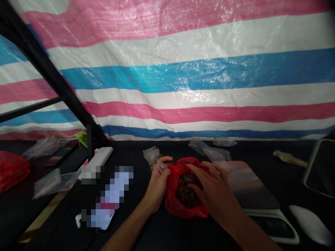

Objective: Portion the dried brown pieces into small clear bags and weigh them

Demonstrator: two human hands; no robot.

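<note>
Left hand closed on the edge of an open red bag (pixel 171 205), right hand at its mouth.
The bag sits between the two hands, dark brown loose bits (pixel 187 197) inside; the left hand (pixel 157 184) grips its left edge, clear plastic showing by the thumb, while the right hand (pixel 214 188) spreads over the opening, and whether its fingers pinch anything I cannot tell. Just beyond the left grip lie small zip bags (pixel 151 153); left of it, a lit phone (pixel 112 195); right of the right hand, a flat scale-like device (pixel 253 193).
</note>
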